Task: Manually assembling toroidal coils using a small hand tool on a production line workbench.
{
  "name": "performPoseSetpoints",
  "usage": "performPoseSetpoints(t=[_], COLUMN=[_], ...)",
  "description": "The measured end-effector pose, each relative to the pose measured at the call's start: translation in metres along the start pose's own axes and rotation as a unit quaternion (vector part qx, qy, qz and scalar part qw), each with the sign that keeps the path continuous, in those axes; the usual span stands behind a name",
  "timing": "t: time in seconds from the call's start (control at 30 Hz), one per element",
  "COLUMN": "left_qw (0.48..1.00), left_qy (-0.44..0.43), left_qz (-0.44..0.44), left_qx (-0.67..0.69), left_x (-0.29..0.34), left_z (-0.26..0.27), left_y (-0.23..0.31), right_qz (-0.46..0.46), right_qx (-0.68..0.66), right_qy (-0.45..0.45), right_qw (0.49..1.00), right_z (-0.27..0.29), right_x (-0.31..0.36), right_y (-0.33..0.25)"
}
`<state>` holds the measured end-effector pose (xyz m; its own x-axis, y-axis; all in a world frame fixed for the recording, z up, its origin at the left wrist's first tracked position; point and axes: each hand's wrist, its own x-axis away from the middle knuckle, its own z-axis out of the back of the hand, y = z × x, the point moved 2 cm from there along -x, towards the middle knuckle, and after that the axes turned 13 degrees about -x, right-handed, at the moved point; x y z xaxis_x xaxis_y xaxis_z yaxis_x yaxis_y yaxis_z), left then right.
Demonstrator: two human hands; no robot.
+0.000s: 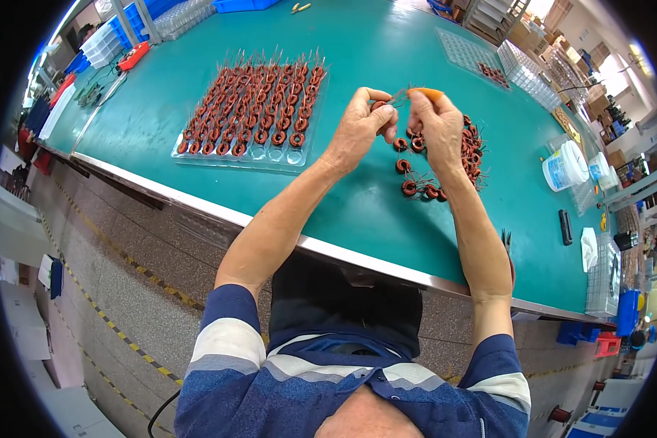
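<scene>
My left hand (354, 130) is closed, pinching a small copper-wound ring coil (378, 106) whose thin wire leads point toward my other hand. Between the fingers and thumb of my right hand (438, 133) is a slim orange-handled tool (426, 93). Its tip meets the coil's leads, and its exact kind cannot be made out. Beneath and around my right hand lies a loose group of similar coils (473, 155), partly hidden by that hand and forearm. To the left, a clear plastic tray (233, 163) holds rows of coils with leads upright; several pockets in its front row are bare.
Pliers (507, 239) lie by my right forearm on the green table (365, 219). Farther right are a white tub (565, 166), a black cylindrical object (565, 227) and a white cloth or paper (589, 250). Another clear tray (466, 48) with some coils sits at the back right.
</scene>
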<state>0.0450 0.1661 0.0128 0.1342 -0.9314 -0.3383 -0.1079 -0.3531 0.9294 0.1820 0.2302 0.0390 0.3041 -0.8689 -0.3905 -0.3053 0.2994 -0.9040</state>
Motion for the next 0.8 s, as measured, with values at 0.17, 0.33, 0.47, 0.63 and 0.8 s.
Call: performPoseSetpoints(t=[0.17,0.33,0.47,0.63,0.8], left_qw=[1.0,0.999,0.995,0.997,0.897], left_qy=[0.012,-0.02,-0.022,0.077,0.15], left_qz=[0.014,-0.01,-0.013,0.008,-0.293], left_qx=[-0.019,-0.044,0.094,0.028,-0.293], left_x=[0.003,0.0,-0.001,-0.001,0.006], left_z=[0.007,-0.002,-0.004,-0.005,-0.009], left_y=[0.001,-0.003,-0.006,-0.022,-0.053], right_qz=[0.046,0.043,0.088,0.093,-0.021], right_qx=[0.06,0.176,0.168,0.207,0.225], right_qy=[-0.035,-0.068,-0.049,-0.099,-0.357], right_qw=[0.997,0.981,0.981,0.969,0.906], right_z=[-0.016,-0.011,-0.013,-0.078,-0.174], right_x=[0.006,0.006,0.006,-0.006,-0.008], right_y=[-0.02,-0.02,-0.036,-0.059,-0.001])
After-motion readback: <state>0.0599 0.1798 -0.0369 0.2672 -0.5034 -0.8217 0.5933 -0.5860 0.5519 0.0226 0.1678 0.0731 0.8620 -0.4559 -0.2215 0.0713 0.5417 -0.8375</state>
